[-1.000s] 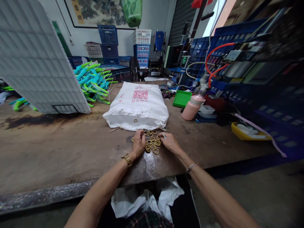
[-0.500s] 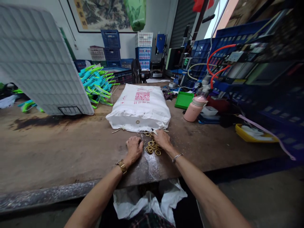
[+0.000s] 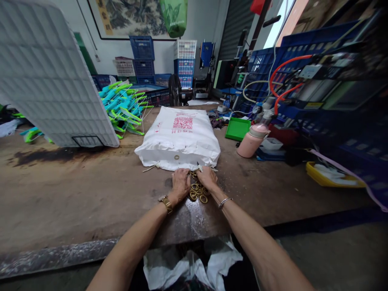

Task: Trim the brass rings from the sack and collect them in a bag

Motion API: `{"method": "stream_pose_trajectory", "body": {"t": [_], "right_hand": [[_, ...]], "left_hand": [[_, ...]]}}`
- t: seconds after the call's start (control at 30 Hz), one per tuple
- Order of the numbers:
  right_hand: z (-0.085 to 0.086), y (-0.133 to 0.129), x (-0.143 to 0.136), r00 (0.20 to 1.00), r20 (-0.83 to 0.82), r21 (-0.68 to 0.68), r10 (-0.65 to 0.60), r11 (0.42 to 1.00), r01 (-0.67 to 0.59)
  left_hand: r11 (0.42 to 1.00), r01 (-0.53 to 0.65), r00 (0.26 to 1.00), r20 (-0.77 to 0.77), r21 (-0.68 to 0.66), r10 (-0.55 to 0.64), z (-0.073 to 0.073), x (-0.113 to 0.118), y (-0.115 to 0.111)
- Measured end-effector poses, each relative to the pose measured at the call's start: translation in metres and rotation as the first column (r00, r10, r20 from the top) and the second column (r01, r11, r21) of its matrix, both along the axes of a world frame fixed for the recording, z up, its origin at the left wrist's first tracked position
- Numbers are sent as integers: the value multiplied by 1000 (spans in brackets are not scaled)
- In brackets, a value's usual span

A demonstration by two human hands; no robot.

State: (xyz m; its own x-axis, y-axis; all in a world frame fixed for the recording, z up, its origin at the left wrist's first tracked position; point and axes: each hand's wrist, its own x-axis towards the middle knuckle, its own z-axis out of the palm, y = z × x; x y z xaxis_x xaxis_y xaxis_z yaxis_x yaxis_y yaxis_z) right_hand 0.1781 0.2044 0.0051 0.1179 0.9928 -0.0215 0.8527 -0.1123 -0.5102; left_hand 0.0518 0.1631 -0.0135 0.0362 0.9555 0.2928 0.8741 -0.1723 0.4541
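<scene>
A stuffed white sack point(image 3: 183, 139) with red print lies flat on the worktable, its near edge partly split. Brass-coloured rings point(image 3: 198, 190) lie in a loose pile just in front of it, between my two hands. My left hand point(image 3: 181, 184) has its fingers bent at the sack's near edge, beside the upper rings; what its fingertips press on is hidden. My right hand point(image 3: 207, 178) is closed at the same edge, right of the rings. A small dark tip and a whitish bit show at its fingers, too small to name.
A pale ribbed panel point(image 3: 57, 76) stands at left, with teal-and-green plastic pieces point(image 3: 124, 105) behind it. At right are a pink bottle point(image 3: 251, 142), a green tray point(image 3: 238, 128), a yellow tray point(image 3: 333, 178) and a machine with orange hoses point(image 3: 277, 76). Stacked crates point(image 3: 184, 62) stand behind.
My left hand has moved forward and right, from the bare tabletop to the sack's near edge beside the rings. My right hand stays at the edge. The view has shifted slightly.
</scene>
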Motion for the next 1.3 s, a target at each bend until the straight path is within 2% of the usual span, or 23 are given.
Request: {"method": "stream_pose_trajectory", "body": {"t": [0.1, 0.2, 0.4, 0.57, 0.73, 0.8, 0.87, 0.97, 1.03, 1.17, 1.3], "right_hand": [[-3, 1, 8, 994, -99, 15, 41, 999, -40], [-6, 1, 16, 974, -207, 35, 93, 996, -88], [-1, 1, 20, 949, -289, 50, 123, 992, -114], [2, -2, 25, 932, -330, 57, 148, 989, -137], [1, -19, 36, 903, -342, 35, 260, 964, -264], [0, -25, 42, 899, -290, 62, 327, 944, -323], [-1, -29, 49, 927, -161, 130, 338, 939, -320], [-3, -29, 58, 965, 86, 199, 247, 945, -260], [-4, -26, 60, 954, 197, 160, 224, 953, -257], [-5, -17, 52, 929, 246, 41, 278, 954, -296], [-7, -7, 34, 907, 233, 15, 351, 931, -364]], "left_hand": [[999, 9, 993, -117, -50, -15, 3, 4, 10], [996, 25, 986, -162, -88, -39, 5, 6, 18], [993, 33, 982, -182, -117, -54, 5, 5, 25], [990, -4, 988, -155, -140, -18, 4, 1, 32], [993, -19, 995, -97, -120, 7, 9, -3, 31], [996, -16, 997, -79, -87, 9, 10, -7, 23], [999, -14, 998, -58, -40, 12, 10, -12, 12], [1000, -25, 999, -37, 0, 25, 7, -21, -9], [998, -51, 997, -64, -21, 50, 4, -27, -20], [994, -91, 987, -136, -62, 82, 2, -32, -29], [993, -78, 986, -152, -92, 63, 0, -29, -21]]}}
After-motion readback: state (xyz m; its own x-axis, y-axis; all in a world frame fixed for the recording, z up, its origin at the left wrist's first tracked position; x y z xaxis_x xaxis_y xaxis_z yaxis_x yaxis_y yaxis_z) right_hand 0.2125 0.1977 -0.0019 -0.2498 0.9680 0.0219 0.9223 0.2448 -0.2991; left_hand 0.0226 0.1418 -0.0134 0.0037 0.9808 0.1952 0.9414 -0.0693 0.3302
